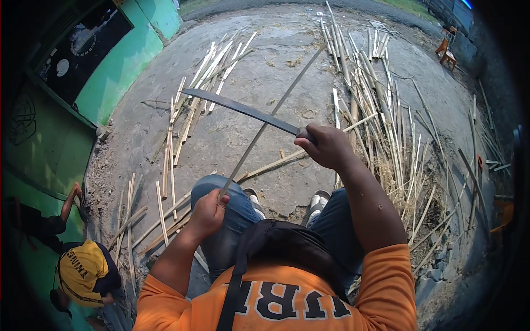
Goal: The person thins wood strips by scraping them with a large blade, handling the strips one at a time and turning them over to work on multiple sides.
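Observation:
My right hand (326, 144) is closed round the dark handle of a machete (237, 107), whose long blade reaches out to the left. In my left hand (208, 212), fingers wrapped tight, is the near end of a long thin bamboo strip (281, 100). The strip slants up and away to the right. Its line crosses the blade's in the picture; whether they touch I cannot tell. Another pale bamboo strip (287, 159) lies on the ground beyond my feet, passing behind my right hand.
Split bamboo is piled on the concrete (265, 60) at right (381, 105) and left (215, 66), with more strips (165, 220) by my left knee. Two people are at the left, one in a yellow and navy top (83, 270), near a green wall (118, 71). An orange chair (446, 52) stands far right.

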Demonstrator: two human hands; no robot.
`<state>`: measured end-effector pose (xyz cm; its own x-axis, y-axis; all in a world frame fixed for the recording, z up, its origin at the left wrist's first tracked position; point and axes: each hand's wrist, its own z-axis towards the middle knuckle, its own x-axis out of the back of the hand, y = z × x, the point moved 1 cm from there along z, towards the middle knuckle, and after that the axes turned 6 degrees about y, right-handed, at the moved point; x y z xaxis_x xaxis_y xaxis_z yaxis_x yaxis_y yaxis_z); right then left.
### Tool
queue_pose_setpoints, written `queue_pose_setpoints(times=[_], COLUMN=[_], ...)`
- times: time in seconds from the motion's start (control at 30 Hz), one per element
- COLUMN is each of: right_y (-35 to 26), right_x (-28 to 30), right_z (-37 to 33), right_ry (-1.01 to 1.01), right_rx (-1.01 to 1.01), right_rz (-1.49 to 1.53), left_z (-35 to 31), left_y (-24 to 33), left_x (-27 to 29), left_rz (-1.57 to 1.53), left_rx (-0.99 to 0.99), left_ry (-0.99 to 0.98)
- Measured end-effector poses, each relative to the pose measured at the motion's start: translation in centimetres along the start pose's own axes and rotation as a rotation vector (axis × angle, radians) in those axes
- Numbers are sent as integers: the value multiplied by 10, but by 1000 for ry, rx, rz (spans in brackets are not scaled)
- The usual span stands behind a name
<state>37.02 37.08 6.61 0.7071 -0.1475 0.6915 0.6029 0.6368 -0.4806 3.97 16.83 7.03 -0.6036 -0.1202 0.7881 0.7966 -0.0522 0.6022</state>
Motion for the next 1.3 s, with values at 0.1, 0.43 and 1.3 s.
queue_pose_setpoints(times=[0.1, 0.43, 1.3], right_y=[-14, -19, -14], right_x=[0, -5, -11], right_z=[-3, -6, -1], right_ry=[-35, -57, -30], right_rx=[38, 73, 160], right_rz=[-44, 42, 31], left_z=[-2, 1, -5], left_y=[0, -5, -12], left_x=[1, 2, 25], left_rz=[-34, -53, -544], left_rx=[-12, -8, 286], left_ry=[20, -22, -384])
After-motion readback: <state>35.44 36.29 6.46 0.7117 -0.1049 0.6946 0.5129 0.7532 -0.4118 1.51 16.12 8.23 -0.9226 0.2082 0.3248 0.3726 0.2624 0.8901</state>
